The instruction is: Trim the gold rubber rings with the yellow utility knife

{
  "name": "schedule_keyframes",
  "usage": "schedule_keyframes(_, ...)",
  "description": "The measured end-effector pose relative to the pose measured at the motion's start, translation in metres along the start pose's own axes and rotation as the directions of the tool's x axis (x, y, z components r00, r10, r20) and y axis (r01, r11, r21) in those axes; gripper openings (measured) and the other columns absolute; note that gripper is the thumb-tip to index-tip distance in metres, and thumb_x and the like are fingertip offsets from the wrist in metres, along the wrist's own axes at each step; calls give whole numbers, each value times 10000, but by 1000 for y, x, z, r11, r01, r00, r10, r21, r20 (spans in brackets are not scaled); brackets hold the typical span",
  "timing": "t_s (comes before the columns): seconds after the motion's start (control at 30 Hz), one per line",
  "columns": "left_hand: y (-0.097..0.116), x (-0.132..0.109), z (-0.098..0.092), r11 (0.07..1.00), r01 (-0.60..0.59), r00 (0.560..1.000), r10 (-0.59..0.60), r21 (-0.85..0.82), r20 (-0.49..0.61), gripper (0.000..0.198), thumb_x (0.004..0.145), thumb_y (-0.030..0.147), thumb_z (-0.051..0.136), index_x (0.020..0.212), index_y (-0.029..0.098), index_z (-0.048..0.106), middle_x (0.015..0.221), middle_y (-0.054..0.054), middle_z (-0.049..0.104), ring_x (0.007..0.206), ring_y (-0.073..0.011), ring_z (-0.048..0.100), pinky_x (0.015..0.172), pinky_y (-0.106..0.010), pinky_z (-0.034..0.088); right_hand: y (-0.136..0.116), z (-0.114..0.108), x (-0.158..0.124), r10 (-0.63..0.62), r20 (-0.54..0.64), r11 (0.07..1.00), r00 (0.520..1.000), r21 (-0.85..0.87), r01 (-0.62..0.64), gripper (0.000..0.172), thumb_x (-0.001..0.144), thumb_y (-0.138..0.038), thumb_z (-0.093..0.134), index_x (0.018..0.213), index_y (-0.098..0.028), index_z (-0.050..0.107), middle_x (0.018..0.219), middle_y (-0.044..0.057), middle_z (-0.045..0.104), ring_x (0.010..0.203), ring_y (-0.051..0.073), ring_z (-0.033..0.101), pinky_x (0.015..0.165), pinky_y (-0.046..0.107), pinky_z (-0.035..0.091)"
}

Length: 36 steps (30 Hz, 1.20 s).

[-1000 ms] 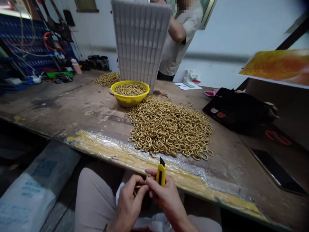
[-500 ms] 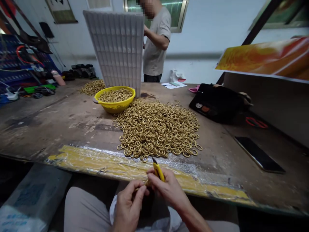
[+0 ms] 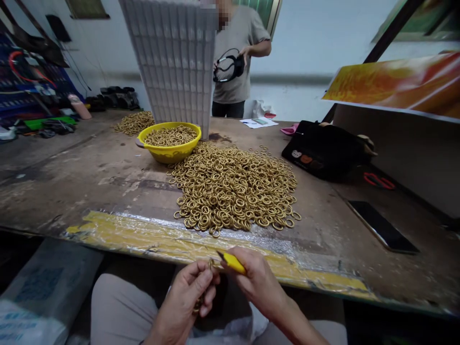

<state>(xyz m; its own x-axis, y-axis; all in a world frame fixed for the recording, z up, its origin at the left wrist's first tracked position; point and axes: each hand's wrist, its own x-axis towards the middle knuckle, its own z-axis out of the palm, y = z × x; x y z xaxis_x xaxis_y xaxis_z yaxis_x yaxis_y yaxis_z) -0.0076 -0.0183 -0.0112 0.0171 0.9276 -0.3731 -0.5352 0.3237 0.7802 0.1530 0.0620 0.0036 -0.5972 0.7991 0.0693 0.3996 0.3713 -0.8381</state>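
Note:
My right hand (image 3: 257, 282) grips a yellow utility knife (image 3: 232, 261) with its blade pointing left. My left hand (image 3: 189, 292) pinches a small brass ring (image 3: 211, 263) right at the blade tip, and more rings seem to sit in that palm. Both hands hover over my lap, just below the table's taped front edge (image 3: 151, 237). A large heap of brass rings (image 3: 233, 187) lies on the worn table straight ahead. Behind it a yellow bowl (image 3: 168, 149) holds more rings.
A tall white grid tray (image 3: 176, 62) stands behind the bowl. Another ring pile (image 3: 134, 122) lies far left. A person (image 3: 237, 62) stands across the table holding a black strap. A black bag (image 3: 323, 151), red scissors (image 3: 379, 181) and a phone (image 3: 383, 234) lie at right.
The knife has tilted from upright to pointing left, and the ring now sits at its tip. The person across the table has lifted a black strap. The view has shifted slightly.

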Motion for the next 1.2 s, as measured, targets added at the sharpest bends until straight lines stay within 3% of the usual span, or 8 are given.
schedule_keyframes(0.2, -6, 1, -5, 975, -84, 996, 83, 205, 17, 331, 861, 480, 619, 809, 167, 522, 551, 58, 433, 443, -53, 332, 399, -159, 261, -2, -9, -12, 15, 100, 912, 995, -408, 28, 196, 775, -44, 510, 866, -187, 608, 809, 22, 641, 731, 158, 565, 642, 247, 319)
schedule_keyframes(0.57, 17, -21, 10, 836, -320, 941, 228, 446, 249, 350, 928, 443, 489, 693, 184, 472, 618, 18, 422, 541, -105, 377, 502, -222, 308, 13, -3, -1, 64, 26, 796, 998, -604, -36, 181, 816, -40, 490, 873, -178, 591, 796, 47, 656, 713, 174, 591, 622, 262, 316)
schedule_keyframes(0.7, 21, -32, 19, 700, -425, 893, 221, 574, 392, 303, 896, 338, 525, 640, 179, 488, 680, -15, 504, 660, -148, 476, 618, -250, 362, 16, -18, 17, 43, -164, 772, 986, -621, -137, 156, 807, -37, 492, 812, -172, 572, 770, 41, 636, 694, 165, 564, 612, 260, 301)
schedule_keyframes(0.8, -4, -22, 7, 562, -298, 955, 187, 771, 232, 221, 857, 227, 547, 647, 181, 496, 666, -5, 548, 646, -143, 505, 601, -234, 361, 8, -13, 30, -90, -88, 823, 992, -567, 24, 188, 797, -29, 494, 848, -183, 589, 845, 27, 623, 780, 154, 568, 659, 241, 327)
schedule_keyframes(0.9, -47, -9, -22, 336, -258, 957, 217, 906, 192, 72, 851, 179, 533, 795, 185, 578, 754, -29, 649, 714, -176, 604, 651, -243, 426, 3, 5, 42, -67, 21, 776, 997, -627, 66, 221, 765, -33, 518, 889, -192, 606, 915, 27, 605, 774, 148, 562, 649, 240, 333)
schedule_keyframes(1.07, -85, -1, -56, -61, -362, 831, 430, 930, 352, 570, 771, 235, 695, 1297, 207, 477, 1159, -129, 672, 1042, -299, 643, 872, -348, 519, 7, 22, 57, 12, 56, 677, 998, -735, 33, 206, 777, -38, 488, 889, -171, 598, 952, 53, 588, 710, 140, 542, 615, 250, 321)
schedule_keyframes(1.13, -75, -1, -53, -78, -368, 785, 508, 927, 354, 469, 818, 251, 661, 1260, 225, 507, 1179, -116, 665, 1070, -295, 635, 901, -371, 525, 7, 18, 59, 19, 26, 737, 999, -676, 3, 168, 739, -34, 504, 827, -153, 584, 903, 55, 587, 716, 139, 526, 619, 248, 315)
schedule_keyframes(1.2, -56, 0, -44, 50, -374, 777, 562, 926, 283, 345, 896, 216, 555, 1237, 242, 505, 1099, -73, 690, 1010, -230, 661, 865, -319, 544, 3, 10, 59, 68, 19, 880, 998, -473, -51, 81, 721, -79, 526, 696, -156, 531, 755, 21, 555, 661, 124, 482, 594, 240, 303)
